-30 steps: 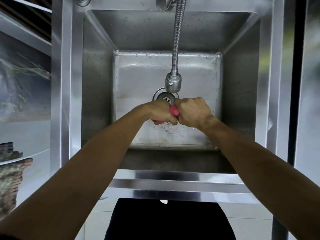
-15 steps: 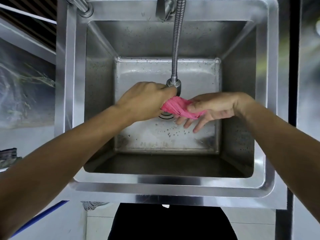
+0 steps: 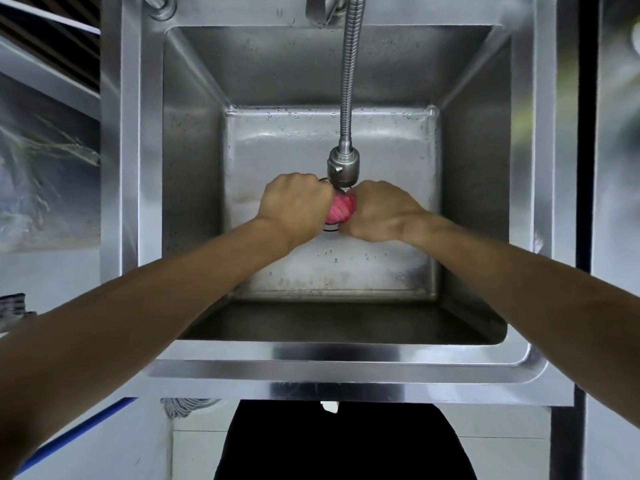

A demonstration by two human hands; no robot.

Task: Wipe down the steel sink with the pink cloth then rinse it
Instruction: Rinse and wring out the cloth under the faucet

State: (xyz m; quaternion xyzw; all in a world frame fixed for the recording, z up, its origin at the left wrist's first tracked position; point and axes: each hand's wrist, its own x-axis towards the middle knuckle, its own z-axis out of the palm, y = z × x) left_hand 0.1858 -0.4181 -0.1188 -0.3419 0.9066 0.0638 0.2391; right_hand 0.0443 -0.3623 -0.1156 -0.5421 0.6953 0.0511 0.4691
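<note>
The pink cloth (image 3: 342,209) is bunched into a tight twisted roll over the middle of the steel sink (image 3: 194,174). My left hand (image 3: 296,202) grips its left end in a fist. My right hand (image 3: 379,211) grips its right end, also fisted. Only a short stretch of cloth shows between the two fists. Both hands are just below the faucet spray head (image 3: 343,166), above the drain, which they mostly hide. Droplets dot the wet sink floor.
A flexible metal faucet hose (image 3: 350,74) hangs down from the back rim into the basin. The sink's front rim (image 3: 346,372) lies close to my body. A steel surface runs along the right side (image 3: 616,202).
Half a second ago my right hand lay open with the cloth spread across its fingers. Now it has closed round the cloth, and both fists are tight together with the cloth twisted between them.
</note>
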